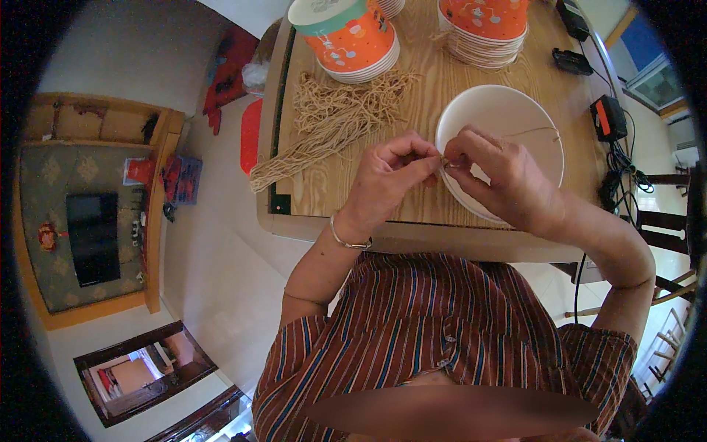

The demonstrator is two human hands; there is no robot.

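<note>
Fingers (pixel 420 172) of left hand (pixel 379 180) and right hand (pixel 508 175) pinch something tiny tightly beside one white tub (pixel 493 110); one string (pixel 533 132) crosses inside.

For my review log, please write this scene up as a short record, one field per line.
Left grip: the left hand, thumb and index fingertips together at the tub's left rim
Right grip: the right hand, fingertips meeting the left's there
Pinched item: too small to tell
Tub: white, open side up, a thin strand inside by the right rim
String: tan bundle, left of the tub
Stacks: left orange stack, right orange stack
Surface: wooden table
Right edge: black adapter, cables
</note>
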